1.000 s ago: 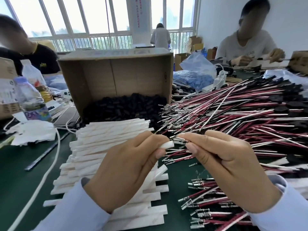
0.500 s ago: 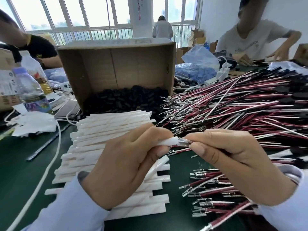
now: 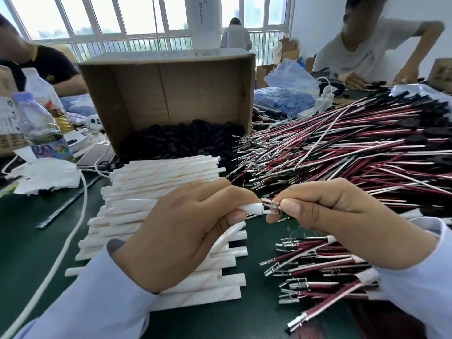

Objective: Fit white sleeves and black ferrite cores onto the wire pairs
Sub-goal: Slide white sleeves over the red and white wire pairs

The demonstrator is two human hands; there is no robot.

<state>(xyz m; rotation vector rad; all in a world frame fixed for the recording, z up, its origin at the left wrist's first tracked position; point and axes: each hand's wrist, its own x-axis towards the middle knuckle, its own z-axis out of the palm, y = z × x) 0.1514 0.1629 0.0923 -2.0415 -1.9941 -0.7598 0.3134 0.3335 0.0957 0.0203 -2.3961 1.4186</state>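
My left hand (image 3: 186, 231) pinches a white sleeve (image 3: 250, 208) near its open end, above the green table. My right hand (image 3: 342, 216) pinches a wire pair (image 3: 270, 207) just behind its metal terminals, whose tips sit at the sleeve's mouth. A stack of flat white sleeves (image 3: 156, 192) lies under my left hand. Black ferrite cores (image 3: 181, 140) fill the bottom of a cardboard box (image 3: 166, 86) lying on its side. A big heap of red, white and black wire pairs (image 3: 342, 152) spreads at the right.
Sleeved wire pairs (image 3: 315, 263) lie below my right hand. Plastic bottles (image 3: 39, 126) and white cloth (image 3: 46, 174) sit at the left, with a white cable (image 3: 71, 231). A blue bag (image 3: 291, 89) stands behind the heap. Other people work at the table's far side.
My hands have come lower and closer together. The wire pair's terminals now meet the sleeve's open end, where earlier the sleeve tip and wires were apart.
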